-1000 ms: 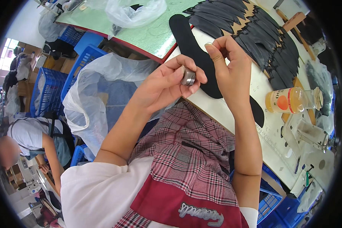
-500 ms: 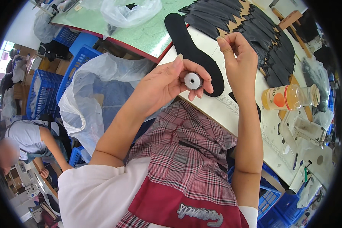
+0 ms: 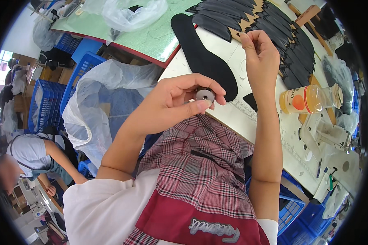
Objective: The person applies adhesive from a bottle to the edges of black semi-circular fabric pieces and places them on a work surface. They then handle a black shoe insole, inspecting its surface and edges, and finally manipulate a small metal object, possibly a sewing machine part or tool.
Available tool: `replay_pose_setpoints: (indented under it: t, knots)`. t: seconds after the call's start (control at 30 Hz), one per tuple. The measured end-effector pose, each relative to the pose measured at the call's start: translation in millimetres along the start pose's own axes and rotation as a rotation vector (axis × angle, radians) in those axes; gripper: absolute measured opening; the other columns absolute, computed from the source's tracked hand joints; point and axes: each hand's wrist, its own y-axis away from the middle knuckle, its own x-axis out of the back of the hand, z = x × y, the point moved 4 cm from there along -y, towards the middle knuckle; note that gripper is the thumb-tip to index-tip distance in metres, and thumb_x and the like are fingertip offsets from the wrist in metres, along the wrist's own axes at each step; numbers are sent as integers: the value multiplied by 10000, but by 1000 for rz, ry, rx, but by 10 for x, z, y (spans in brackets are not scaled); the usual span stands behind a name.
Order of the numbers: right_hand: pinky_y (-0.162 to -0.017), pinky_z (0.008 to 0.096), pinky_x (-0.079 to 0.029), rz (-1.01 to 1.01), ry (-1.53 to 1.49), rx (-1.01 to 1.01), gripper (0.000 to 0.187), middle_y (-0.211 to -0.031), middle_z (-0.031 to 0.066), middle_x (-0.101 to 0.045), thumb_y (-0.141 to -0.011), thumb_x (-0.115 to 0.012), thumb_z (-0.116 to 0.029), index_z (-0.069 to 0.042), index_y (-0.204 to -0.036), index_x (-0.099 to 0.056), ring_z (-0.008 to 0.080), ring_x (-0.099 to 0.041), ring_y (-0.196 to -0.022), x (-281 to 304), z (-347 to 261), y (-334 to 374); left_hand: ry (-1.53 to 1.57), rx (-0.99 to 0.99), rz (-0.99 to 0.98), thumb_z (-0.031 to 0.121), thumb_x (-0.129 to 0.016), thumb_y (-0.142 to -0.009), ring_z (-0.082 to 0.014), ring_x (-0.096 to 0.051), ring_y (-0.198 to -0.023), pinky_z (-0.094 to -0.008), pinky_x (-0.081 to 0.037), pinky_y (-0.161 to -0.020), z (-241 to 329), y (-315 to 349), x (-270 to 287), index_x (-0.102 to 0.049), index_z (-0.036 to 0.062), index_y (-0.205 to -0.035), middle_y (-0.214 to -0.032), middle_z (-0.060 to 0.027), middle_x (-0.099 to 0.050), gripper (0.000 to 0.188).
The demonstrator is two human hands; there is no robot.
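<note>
My left hand (image 3: 173, 98) holds a small round metal sewing-machine bobbin (image 3: 205, 95) over the table's front edge. Its thumb presses the lower side while the fingers curl around the far side, leaving the disc's face and centre hole visible. Up and to the right, my right hand (image 3: 261, 51) is closed in a pinch, thumb tip against the index finger. Anything in that pinch is too fine to make out. Behind the bobbin, a black insole-shaped piece (image 3: 204, 57) lies flat on the white table (image 3: 229, 45).
Overlapping black pieces (image 3: 282, 38) cover the table's far side. At right stand a bottle of orange drink (image 3: 300, 100) and a sewing machine (image 3: 333, 134). A plastic-lined bin (image 3: 86, 118) is at left, near a bending person (image 3: 37, 151). A green-topped table (image 3: 147, 41) adjoins.
My left hand has turned, its thumb coming down from a raised position onto the bobbin, which now tilts. My right hand stays pinched, shifted slightly up and right.
</note>
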Motion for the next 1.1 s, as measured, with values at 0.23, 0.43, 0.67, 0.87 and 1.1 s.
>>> replay_pose_setpoints:
  t: [0.23, 0.43, 0.67, 0.87, 1.1]
  knots:
    - [-489, 240, -376, 65, 64, 97, 179, -588, 34, -516, -821, -626, -137, 19, -773, -552, 101, -436, -507, 32, 17, -15, -199, -5, 13, 21, -567, -801, -172, -559, -934, -278, -431, -842, 54, 19, -36, -548, -50, -1033, -979, -117, -589, 243]
    - [-503, 240, -389, 81, 62, 102, 202, -597, 32, -531, -843, -605, -169, 10, -770, -547, 108, -454, -519, 69, 3, 1, -152, -15, 18, 40, -559, -807, -174, -574, -864, -269, -447, -784, 97, 62, -49, -551, -47, -1013, -947, -124, -594, 224]
    - [-470, 229, -367, -354, -1454, -374, 237, -558, -24, -391, -934, -447, -256, -30, -883, -495, 83, -371, -486, -6, -235, 132, 200, 97, -45, 232, -434, -924, -140, -538, -722, -241, -420, -615, -130, 38, 12, -544, -43, -958, -852, -143, -595, 298]
    - [-435, 204, -208, -490, -952, -290, 203, -552, -48, -312, -926, -467, -244, -48, -874, -487, 40, -258, -480, 45, -148, 190, 321, 148, -145, 323, -369, -947, -150, -535, -679, -233, -407, -573, -216, 24, -101, -539, -45, -917, -817, -154, -589, 407]
    - [-462, 201, -183, -230, -858, -270, 207, -571, -55, -264, -942, -427, -192, 1, -962, -498, 44, -216, -497, 276, 189, -15, 302, 129, -147, 322, -382, -940, -154, -538, -668, -230, -406, -555, -218, 68, -69, -541, -47, -918, -818, -164, -588, 402]
